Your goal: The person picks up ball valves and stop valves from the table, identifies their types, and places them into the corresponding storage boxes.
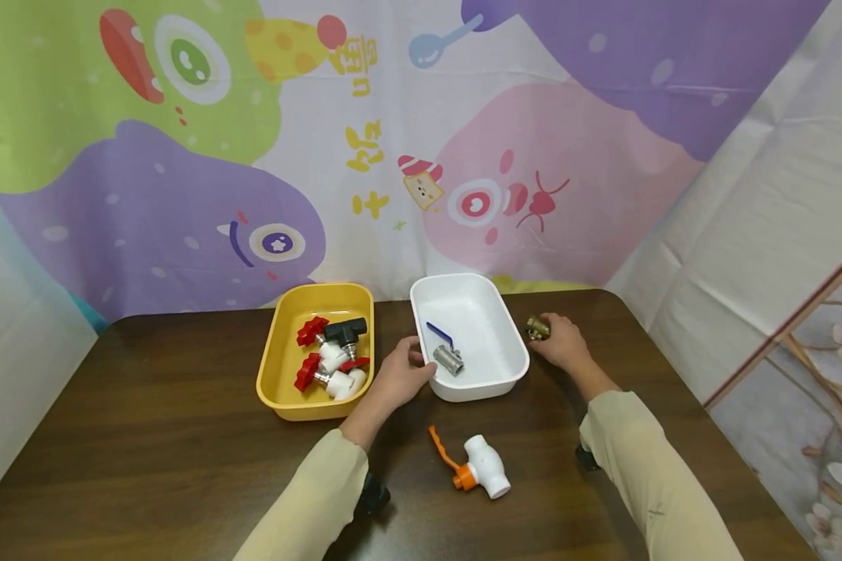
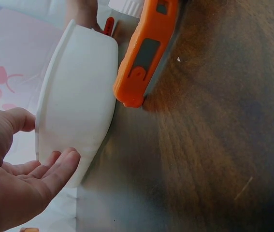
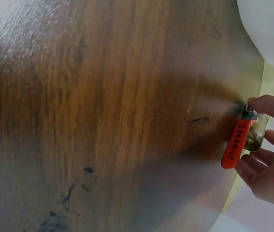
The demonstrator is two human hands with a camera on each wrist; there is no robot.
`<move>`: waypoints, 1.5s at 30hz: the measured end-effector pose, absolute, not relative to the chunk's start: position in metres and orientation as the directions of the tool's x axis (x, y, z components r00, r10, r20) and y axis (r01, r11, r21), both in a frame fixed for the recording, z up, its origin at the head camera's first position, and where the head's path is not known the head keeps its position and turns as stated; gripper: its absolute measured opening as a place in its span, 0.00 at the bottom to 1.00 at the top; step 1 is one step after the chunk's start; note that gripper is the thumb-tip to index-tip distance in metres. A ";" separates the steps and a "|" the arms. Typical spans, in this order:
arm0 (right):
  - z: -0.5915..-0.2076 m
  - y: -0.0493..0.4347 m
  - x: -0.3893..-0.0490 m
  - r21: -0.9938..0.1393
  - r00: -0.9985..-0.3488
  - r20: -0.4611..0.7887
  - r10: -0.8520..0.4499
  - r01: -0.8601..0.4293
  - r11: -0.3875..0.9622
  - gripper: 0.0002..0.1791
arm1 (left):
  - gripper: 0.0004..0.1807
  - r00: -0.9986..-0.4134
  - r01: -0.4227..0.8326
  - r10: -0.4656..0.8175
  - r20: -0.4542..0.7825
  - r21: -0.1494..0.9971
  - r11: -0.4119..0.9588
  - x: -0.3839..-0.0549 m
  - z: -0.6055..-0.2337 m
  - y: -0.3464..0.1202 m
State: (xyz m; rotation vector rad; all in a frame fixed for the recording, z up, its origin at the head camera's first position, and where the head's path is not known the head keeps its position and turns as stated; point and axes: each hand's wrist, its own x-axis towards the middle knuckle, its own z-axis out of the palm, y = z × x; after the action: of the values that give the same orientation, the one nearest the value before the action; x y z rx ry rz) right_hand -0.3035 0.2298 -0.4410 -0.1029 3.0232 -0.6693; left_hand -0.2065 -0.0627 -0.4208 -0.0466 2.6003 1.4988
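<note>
And the right hand [image 1: 560, 341] has a brass valve [image 1: 537, 327] with a red handle [image 3: 234, 146], pinched just right of the white tray [image 1: 487, 327]! The left hand [image 1: 401, 372] grips that tray's left rim, thumb over the edge. Inside, a blue-handled steel valve [image 1: 449, 360]; in front, a white valve [image 1: 487, 467] lies on the counter [image 1: 182, 467].

A cartoon-printed backdrop [image 1: 393, 101] in green, purple, pink and white fills the upper frame. A brown wood-grain counter [image 1: 147, 444] spans the lower part; a blossom-printed sheet [image 1: 807, 405] shows at lower right.
</note>
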 end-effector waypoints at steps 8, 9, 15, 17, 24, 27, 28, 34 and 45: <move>-0.442 0.228 -0.303 -0.403 -0.998 -0.019 -0.068 -0.054 0.913 0.35 | 0.31 -0.988 -0.101 0.050 -0.147 0.854 0.510 -0.207 -0.422 -0.062; -0.442 0.228 -0.303 -0.398 -0.998 -0.020 -0.065 -0.052 0.916 0.35 | 0.31 -0.988 -0.103 0.050 -0.149 0.853 0.511 -0.207 -0.422 -0.062; -0.442 0.226 -0.303 -0.375 -0.997 -0.031 -0.076 -0.059 0.925 0.36 | 0.31 -0.986 -0.115 0.043 -0.160 0.851 0.512 -0.208 -0.422 -0.063; -0.442 0.226 -0.303 -0.371 -0.996 -0.028 -0.083 -0.067 0.926 0.36 | 0.32 -0.987 -0.111 0.045 -0.156 0.851 0.514 -0.208 -0.422 -0.063; -0.446 0.227 -0.300 -0.379 -0.996 0.016 -0.083 -0.083 0.922 0.34 | 0.30 -0.988 -0.100 0.048 -0.146 0.850 0.518 -0.206 -0.423 -0.063; -0.447 0.227 -0.300 -0.385 -0.996 0.041 -0.081 -0.091 0.919 0.33 | 0.30 -0.992 -0.073 0.051 -0.117 0.851 0.520 -0.206 -0.423 -0.063; -0.448 0.227 -0.300 -0.388 -0.996 0.048 -0.080 -0.092 0.917 0.32 | 0.30 -0.993 -0.068 0.051 -0.110 0.851 0.520 -0.206 -0.424 -0.063; -0.450 0.228 -0.301 -0.430 -0.995 0.064 -0.081 -0.100 0.897 0.34 | 0.31 -0.992 -0.073 0.053 -0.117 0.852 0.518 -0.208 -0.425 -0.063; -0.444 0.233 -0.301 -0.503 -0.992 0.117 -0.052 -0.104 0.858 0.34 | 0.31 -0.991 -0.083 0.052 -0.126 0.856 0.511 -0.206 -0.421 -0.063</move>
State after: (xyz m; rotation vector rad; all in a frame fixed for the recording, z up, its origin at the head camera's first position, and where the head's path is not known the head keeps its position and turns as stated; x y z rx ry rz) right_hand -0.3007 0.2329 -0.4436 -0.1320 3.1237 -0.8542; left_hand -0.2055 -0.0633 -0.4214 -0.0268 2.6103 1.4900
